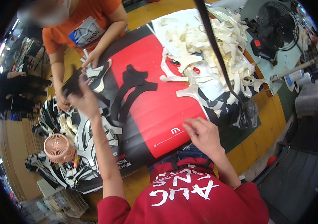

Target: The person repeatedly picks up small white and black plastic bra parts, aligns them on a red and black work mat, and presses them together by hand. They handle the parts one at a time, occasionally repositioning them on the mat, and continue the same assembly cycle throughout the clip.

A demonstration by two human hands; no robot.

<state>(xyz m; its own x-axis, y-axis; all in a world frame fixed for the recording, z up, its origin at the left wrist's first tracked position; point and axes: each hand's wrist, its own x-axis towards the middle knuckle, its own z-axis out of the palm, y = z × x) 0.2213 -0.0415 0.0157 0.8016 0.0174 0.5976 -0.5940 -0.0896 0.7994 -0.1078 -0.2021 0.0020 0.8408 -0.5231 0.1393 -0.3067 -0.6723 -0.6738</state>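
Observation:
My left hand (84,100) reaches out over the left side of the table, smeared by motion. A blurred dark piece (70,83) is right by its fingers; whether I grip it cannot be made out. My right hand (203,135) hovers over the near edge of the red panel (162,127), thumb and fingers apart, nothing in it. Between the hands, two curved black cut pieces (141,89) lie on the printed sheet. Cream cut pieces (194,94) of similar shape lie beyond my right hand, beside a large heap of cream pieces (211,41).
Across the table a co-worker in an orange shirt (80,33) handles light pieces. Black and white pieces (88,138) pile up at the left, around a small pink fan (57,147). A dark strap (215,41) hangs over the heap. Far right stands a black fan (278,26).

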